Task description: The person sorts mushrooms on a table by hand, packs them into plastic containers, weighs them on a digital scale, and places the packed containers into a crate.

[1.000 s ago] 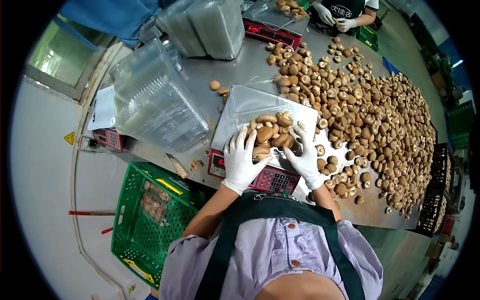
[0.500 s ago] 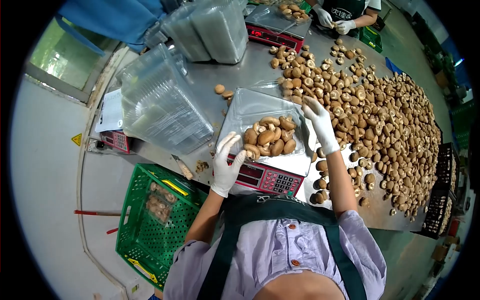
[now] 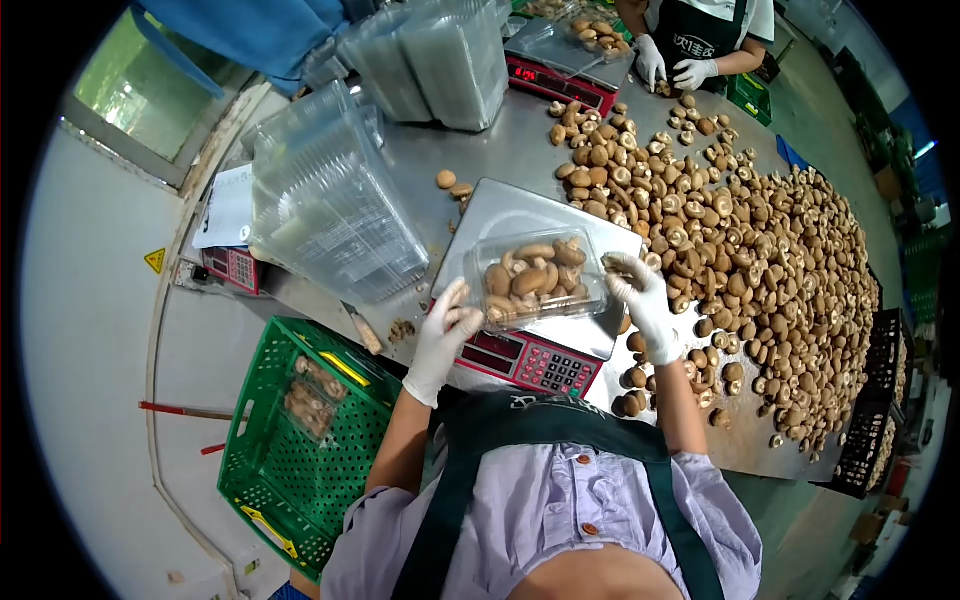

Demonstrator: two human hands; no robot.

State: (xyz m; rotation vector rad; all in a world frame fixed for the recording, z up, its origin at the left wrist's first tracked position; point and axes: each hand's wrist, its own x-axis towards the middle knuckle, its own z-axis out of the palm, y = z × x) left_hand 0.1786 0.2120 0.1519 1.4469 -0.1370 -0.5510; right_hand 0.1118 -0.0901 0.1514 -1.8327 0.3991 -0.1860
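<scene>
A clear plastic clamshell box (image 3: 492, 255) full of brown mushrooms (image 3: 535, 275) rests on the steel pan of a digital scale (image 3: 490, 205), its lid folded over. My left hand (image 3: 440, 345), in a white glove, pinches the near left corner of the box between thumb and fingers. At the right edge, my gloved right hand (image 3: 645, 305) has its fingers curled onto the rim. The scale's red keypad panel (image 3: 545, 365) faces me below the box.
Loose mushrooms (image 3: 760, 270) spread over the table's right side. Stacked clear boxes (image 3: 330, 210) stand left, near a knife (image 3: 365, 330). A green crate (image 3: 260, 420) holding packed mushrooms sits lower left. Across the table, another person's gloved hands (image 3: 690, 72) work beside a second scale (image 3: 560, 80).
The clear lid, standing open at the far side before, is now folded down over the mushrooms. My right hand has come lower, to the box's right edge; my left stays at its corner.
</scene>
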